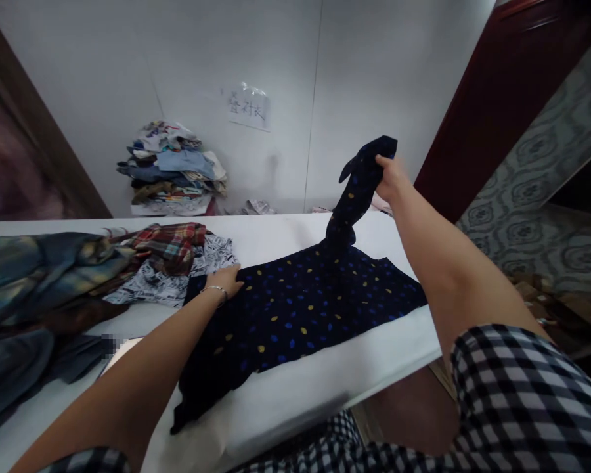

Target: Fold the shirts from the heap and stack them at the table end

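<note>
A dark navy shirt (295,302) with small blue and yellow leaf-like spots lies spread across the white table. My right hand (390,176) is closed around the cuff end of one sleeve (350,200), holding it up above the shirt so the sleeve hangs down to the cloth. My left hand (225,281) rests flat on the shirt's left part, near its upper edge, with a bracelet on the wrist. The other sleeve seems to trail toward the table's front edge at lower left, partly hidden by my left forearm.
Loose clothes, among them a red plaid shirt (170,243) and a black-and-white printed cloth (152,284), lie on the table's left. A tall stack of folded clothes (177,167) stands by the wall under a paper sign (249,108). The white table's (374,355) front edge is close to me.
</note>
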`<state>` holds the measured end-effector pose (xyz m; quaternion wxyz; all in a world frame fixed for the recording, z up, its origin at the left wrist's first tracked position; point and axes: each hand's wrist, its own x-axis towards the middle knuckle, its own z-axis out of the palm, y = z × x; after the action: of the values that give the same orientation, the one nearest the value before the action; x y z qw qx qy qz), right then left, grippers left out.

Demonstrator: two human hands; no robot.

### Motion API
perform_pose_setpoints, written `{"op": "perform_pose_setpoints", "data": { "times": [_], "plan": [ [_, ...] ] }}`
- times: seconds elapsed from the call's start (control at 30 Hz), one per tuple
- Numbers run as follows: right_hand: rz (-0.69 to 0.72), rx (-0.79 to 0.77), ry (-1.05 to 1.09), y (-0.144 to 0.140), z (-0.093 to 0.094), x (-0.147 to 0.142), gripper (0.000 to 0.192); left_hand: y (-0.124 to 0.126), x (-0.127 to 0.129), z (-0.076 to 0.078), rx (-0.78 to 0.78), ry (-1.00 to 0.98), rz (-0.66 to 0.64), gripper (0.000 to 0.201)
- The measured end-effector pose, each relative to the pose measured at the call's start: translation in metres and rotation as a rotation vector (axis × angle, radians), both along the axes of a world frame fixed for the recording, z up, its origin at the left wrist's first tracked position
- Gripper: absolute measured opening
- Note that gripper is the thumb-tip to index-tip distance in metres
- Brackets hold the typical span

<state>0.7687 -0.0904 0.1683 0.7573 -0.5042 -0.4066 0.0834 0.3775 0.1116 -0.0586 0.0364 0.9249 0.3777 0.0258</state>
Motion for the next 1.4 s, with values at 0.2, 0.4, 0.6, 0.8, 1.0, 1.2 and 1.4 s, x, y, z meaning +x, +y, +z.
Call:
{"op": "perform_pose_setpoints", "data": {
  "times": [0.2,0.4,0.6,0.8,1.0,1.2,1.4],
  "plan": [
    [-0.035,-0.031,0.143,-0.018,-0.002,0.012,0.013,0.002,0.003,0.019,0.122,0.046,-0.060,0.018],
    [-0.032,0.115,0.285,-0.090,-0.010,-0.016,0.017,-0.031,-0.025,0.046,0.215,-0.020,-0.327,0.018],
    [-0.194,0.157,0.376,-0.199,-0.065,-0.035,0.024,-0.086,-0.060,0.021,0.097,0.111,-0.612,0.024],
    [-0.288,0.003,0.428,-0.262,-0.121,-0.046,0.021,-0.090,-0.066,0.014,0.047,0.178,-0.506,0.030],
    [-0.354,0.095,0.430,-0.251,-0.115,-0.046,0.024,-0.084,-0.059,0.028,-0.184,0.133,-0.373,0.042],
    [-0.073,-0.128,-0.246,-0.181,-0.089,-0.144,0.024,-0.111,-0.035,0.060,-0.680,-0.376,-0.226,0.051],
    [0.509,-0.589,-1.032,-0.138,-0.130,-0.244,0.049,-0.136,-0.038,0.039,-1.487,-0.760,0.008,0.055]
  ]
}}
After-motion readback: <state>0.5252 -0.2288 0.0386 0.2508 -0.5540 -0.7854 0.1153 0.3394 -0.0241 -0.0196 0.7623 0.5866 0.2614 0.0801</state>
